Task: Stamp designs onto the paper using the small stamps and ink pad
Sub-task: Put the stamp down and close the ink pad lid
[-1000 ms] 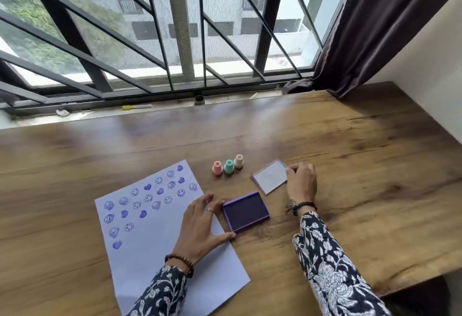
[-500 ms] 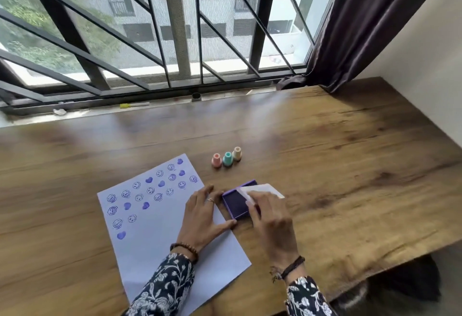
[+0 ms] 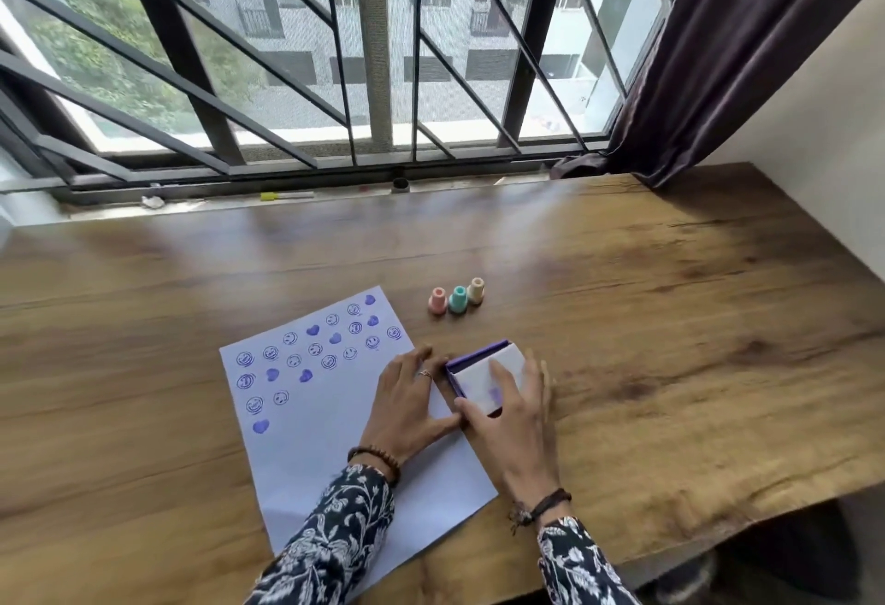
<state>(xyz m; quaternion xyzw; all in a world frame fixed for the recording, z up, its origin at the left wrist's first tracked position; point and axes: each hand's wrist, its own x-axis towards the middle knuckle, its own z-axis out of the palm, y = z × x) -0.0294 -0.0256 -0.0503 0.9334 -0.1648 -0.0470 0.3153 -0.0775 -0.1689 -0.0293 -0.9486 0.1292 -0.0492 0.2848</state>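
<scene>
A white paper sheet (image 3: 306,451) lies on the wooden table (image 3: 670,341), stamped with several purple smiley faces and hearts over its upper half. Three small stamps stand in a row beyond it: pink (image 3: 437,301), teal (image 3: 458,299) and cream (image 3: 476,291). The purple ink pad (image 3: 474,358) sits at the paper's right edge with its clear lid (image 3: 479,382) laid over it. My right hand (image 3: 515,406) lies flat on the lid, pressing it down. My left hand (image 3: 407,406) rests on the paper, with its fingers and thumb against the pad's left side.
A barred window runs along the table's far edge, with a yellow pen (image 3: 286,196) and a small dark cap (image 3: 400,184) on its sill. A dark curtain (image 3: 709,54) hangs at the right, next to a pale wall.
My right hand carried the lid from the table beside the stamps over to the open ink pad and now presses it on top. My left hand stayed by the pad.
</scene>
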